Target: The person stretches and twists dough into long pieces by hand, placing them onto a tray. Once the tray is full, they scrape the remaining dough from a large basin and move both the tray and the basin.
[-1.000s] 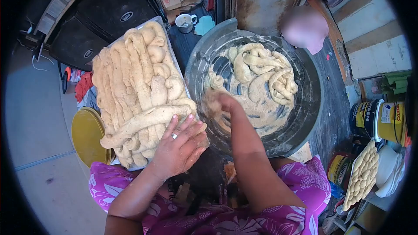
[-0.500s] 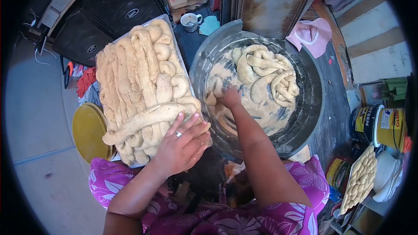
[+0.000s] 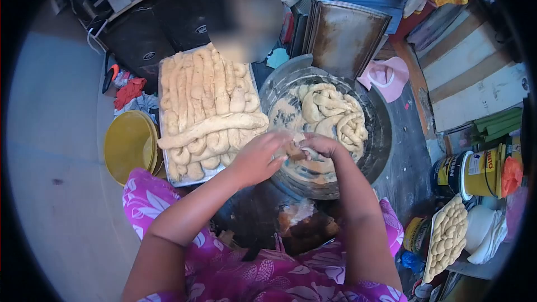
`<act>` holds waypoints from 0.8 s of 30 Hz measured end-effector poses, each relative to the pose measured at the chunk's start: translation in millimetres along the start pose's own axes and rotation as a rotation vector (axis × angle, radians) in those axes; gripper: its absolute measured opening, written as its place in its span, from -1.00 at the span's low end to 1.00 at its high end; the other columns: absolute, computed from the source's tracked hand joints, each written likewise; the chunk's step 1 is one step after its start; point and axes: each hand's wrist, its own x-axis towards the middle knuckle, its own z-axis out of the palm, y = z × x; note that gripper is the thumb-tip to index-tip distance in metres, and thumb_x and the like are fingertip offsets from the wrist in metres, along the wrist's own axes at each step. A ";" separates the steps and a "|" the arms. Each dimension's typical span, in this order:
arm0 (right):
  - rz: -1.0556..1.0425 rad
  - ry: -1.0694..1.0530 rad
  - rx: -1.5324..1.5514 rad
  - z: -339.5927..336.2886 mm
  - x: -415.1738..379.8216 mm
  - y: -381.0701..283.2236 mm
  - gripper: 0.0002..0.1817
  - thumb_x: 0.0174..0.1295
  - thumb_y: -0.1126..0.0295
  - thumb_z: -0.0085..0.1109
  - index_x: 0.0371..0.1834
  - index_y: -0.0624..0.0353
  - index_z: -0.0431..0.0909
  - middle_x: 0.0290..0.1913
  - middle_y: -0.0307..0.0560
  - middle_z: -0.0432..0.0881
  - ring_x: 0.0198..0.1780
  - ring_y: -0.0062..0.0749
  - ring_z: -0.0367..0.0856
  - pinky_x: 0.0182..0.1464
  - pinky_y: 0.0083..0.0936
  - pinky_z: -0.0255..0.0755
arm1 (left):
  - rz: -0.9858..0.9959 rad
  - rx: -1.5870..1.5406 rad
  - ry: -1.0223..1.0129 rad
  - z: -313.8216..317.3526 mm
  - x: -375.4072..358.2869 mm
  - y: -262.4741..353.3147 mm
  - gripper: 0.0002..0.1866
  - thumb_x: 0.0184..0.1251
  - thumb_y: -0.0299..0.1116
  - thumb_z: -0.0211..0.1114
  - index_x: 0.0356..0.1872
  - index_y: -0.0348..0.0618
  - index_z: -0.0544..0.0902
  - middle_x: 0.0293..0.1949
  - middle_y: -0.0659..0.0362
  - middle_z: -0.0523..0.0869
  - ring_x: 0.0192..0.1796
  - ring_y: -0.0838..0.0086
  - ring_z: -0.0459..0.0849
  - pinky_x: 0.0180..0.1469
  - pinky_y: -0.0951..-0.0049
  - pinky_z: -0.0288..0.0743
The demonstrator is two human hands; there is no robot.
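Observation:
My left hand [image 3: 262,156] is over the near left rim of a dark round basin [image 3: 383,162], thumb apart and fingers stretched toward my right hand, slightly blurred. My right hand [image 3: 320,145] is above the basin with bent fingers closed on what looks like a small floury piece of dough [image 3: 294,151]. Twisted dough ropes [image 3: 333,109] lie in the basin on a floury layer. On the left is a metal tray [image 3: 163,86] packed with long dough strips [image 3: 204,92]; one thick strip [image 3: 212,128] lies across the others.
Yellow round lids or tubs [image 3: 130,145] stand left of the tray. Behind the basin lean stained baking sheets [image 3: 347,39], beside a pink cap [image 3: 386,75]. At right are paint buckets [image 3: 482,170] and a tray of small dough pieces [image 3: 447,235]. A blurred patch covers the top middle.
My left hand has left the dough strips on the tray and moved right. My right hand has risen from the basin floor to meet it. The view has shifted.

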 end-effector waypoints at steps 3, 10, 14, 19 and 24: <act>0.006 0.072 -0.236 6.8 -48.2 -60.1 -0.45 0.14 0.21 0.15 0.16 0.30 0.35 -0.14 -0.03 0.57 -0.41 -0.51 0.54 -0.31 -0.58 0.43 | 0.076 -0.134 0.198 15.1 39.8 24.9 -0.28 0.04 -0.26 0.34 0.26 -0.19 0.24 0.20 -0.04 0.38 0.27 0.13 0.32 0.30 0.25 0.18; -0.709 0.525 0.158 28.5 -208.4 -156.5 -0.71 0.20 0.25 0.11 -0.14 0.24 0.48 -0.43 -0.25 0.51 -0.50 -0.61 0.43 -0.46 -0.63 0.35 | -0.208 -0.645 -0.123 37.2 89.8 58.1 -0.25 -0.05 -0.19 0.43 0.21 -0.19 0.32 -0.01 -0.04 0.57 0.04 0.20 0.56 0.08 0.35 0.39; -1.219 0.293 0.684 30.6 -242.8 -141.3 -0.73 0.27 0.21 0.04 -0.23 0.22 0.45 -0.53 -0.28 0.40 -0.48 -0.61 0.37 -0.31 -0.54 0.31 | -0.188 -0.390 0.057 147.7 62.0 6.6 -0.47 -0.02 -0.25 0.40 0.03 -0.19 0.52 -0.17 -0.02 0.66 -0.07 0.29 0.60 0.03 0.38 0.39; -0.828 0.386 0.345 -22.5 -219.2 -90.4 -0.71 0.18 0.18 0.17 -0.24 0.17 0.46 -0.46 -0.25 0.46 -0.45 -0.54 0.42 -0.38 -0.55 0.34 | -0.545 -0.591 -0.188 156.4 51.6 6.6 -0.47 -0.12 -0.28 0.42 -0.04 -0.24 0.54 -0.25 -0.12 0.65 -0.05 0.20 0.60 -0.03 0.33 0.43; -0.303 0.561 -0.998 -16.2 -195.8 -64.9 -0.22 -0.26 0.37 0.40 0.15 0.26 0.30 -0.10 -0.03 0.55 -0.01 -0.17 0.54 0.07 -0.41 0.35 | -0.098 -0.414 -0.017 99.4 93.1 69.6 -0.27 -0.17 -0.31 0.40 0.14 -0.26 0.34 -0.04 -0.13 0.55 0.05 0.16 0.54 0.06 0.30 0.38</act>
